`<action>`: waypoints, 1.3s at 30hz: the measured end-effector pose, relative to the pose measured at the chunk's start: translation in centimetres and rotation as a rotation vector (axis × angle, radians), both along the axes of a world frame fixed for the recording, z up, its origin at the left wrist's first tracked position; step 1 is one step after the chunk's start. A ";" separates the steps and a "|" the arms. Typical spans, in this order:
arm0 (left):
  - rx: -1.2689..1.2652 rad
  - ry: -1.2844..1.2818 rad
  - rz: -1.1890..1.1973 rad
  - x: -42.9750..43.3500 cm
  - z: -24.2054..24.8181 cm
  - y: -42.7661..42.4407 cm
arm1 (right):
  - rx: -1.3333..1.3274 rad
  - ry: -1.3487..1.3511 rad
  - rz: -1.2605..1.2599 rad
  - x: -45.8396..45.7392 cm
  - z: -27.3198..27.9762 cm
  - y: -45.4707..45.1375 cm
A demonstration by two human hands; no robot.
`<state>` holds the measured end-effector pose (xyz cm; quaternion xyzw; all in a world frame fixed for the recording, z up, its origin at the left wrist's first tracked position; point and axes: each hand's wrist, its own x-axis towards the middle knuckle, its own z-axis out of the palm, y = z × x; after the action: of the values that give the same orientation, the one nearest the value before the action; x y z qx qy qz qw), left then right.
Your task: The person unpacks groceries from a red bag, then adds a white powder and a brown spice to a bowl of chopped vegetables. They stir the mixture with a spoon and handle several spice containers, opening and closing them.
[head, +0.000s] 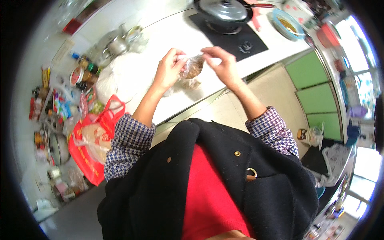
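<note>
Above the white countertop (159,36), my left hand (171,67) pinches the gathered end of a small clear plastic bag (194,66) with brown, grainy-looking contents. My right hand (220,64) is at the bag's right side, fingers spread and bent and slightly blurred; whether its fingertips touch the plastic is hard to tell. Just below the held bag, a second clear bag (192,84) with light brown contents lies on the counter near its front edge. The exact kind of food in either bag cannot be made out.
A lidded pan (223,12) stands on the black cooktop (255,45), with a blue bowl (287,25) to its right. Left are a white plastic bag (112,81), a red carrier bag (90,150), a metal pot (117,45) and several bottles and jars (88,66).
</note>
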<state>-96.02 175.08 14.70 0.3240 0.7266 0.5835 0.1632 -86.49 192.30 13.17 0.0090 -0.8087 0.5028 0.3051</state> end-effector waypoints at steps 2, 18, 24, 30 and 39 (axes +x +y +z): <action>-0.024 0.120 -0.039 1.0 -0.1 1.1 | 0.248 0.184 0.047 1.6 0.9 -0.4; 0.018 -0.283 -0.479 9.3 -1.1 9.9 | 0.534 0.199 -0.373 12.7 0.5 3.4; 0.007 -0.370 -0.395 12.8 -1.2 19.7 | -0.387 -0.013 -0.451 16.2 -1.5 11.3; 0.174 -0.205 -0.434 17.4 -1.7 31.0 | -0.746 -0.085 -0.278 19.4 -1.6 24.2; 0.036 0.158 -0.182 19.0 -3.7 42.9 | -0.175 -0.065 -0.368 21.4 -5.1 33.7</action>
<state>-77.00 217.98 10.95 0.4366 0.6942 0.5517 0.1521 -65.09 226.05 8.05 -0.1817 -0.7594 0.5071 0.3649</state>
